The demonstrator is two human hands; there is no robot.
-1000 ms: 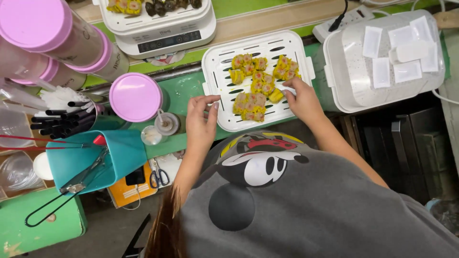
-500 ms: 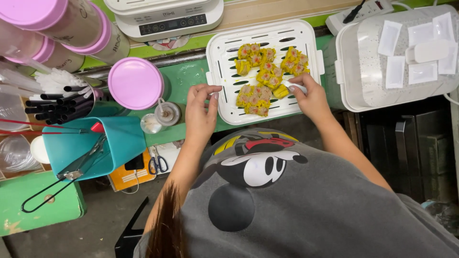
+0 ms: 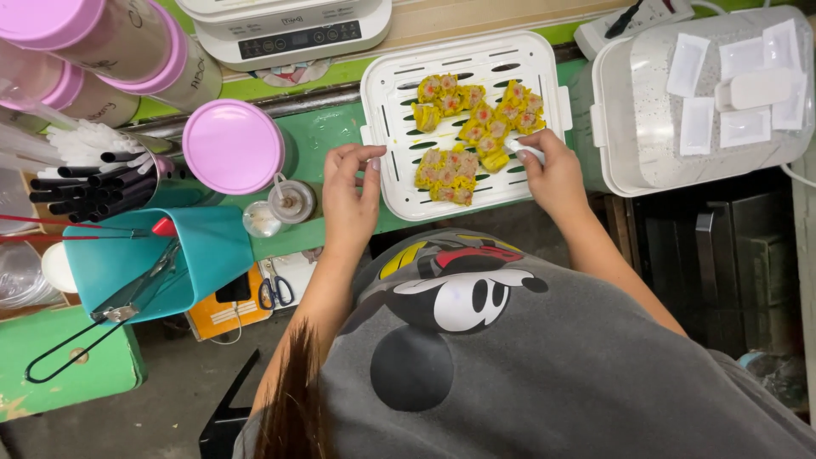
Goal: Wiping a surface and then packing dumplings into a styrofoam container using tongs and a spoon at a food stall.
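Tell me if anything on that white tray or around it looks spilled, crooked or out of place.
Nothing stands out. The yellow dumplings sit in clusters on the white slotted tray, none off it. The left hand rests at the tray's edge, and the right hand holds a small white tool beside the dumplings.

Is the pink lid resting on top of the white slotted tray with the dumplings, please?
No, the pink lid sits on a container left of the white slotted tray, apart from it, beyond the left hand.
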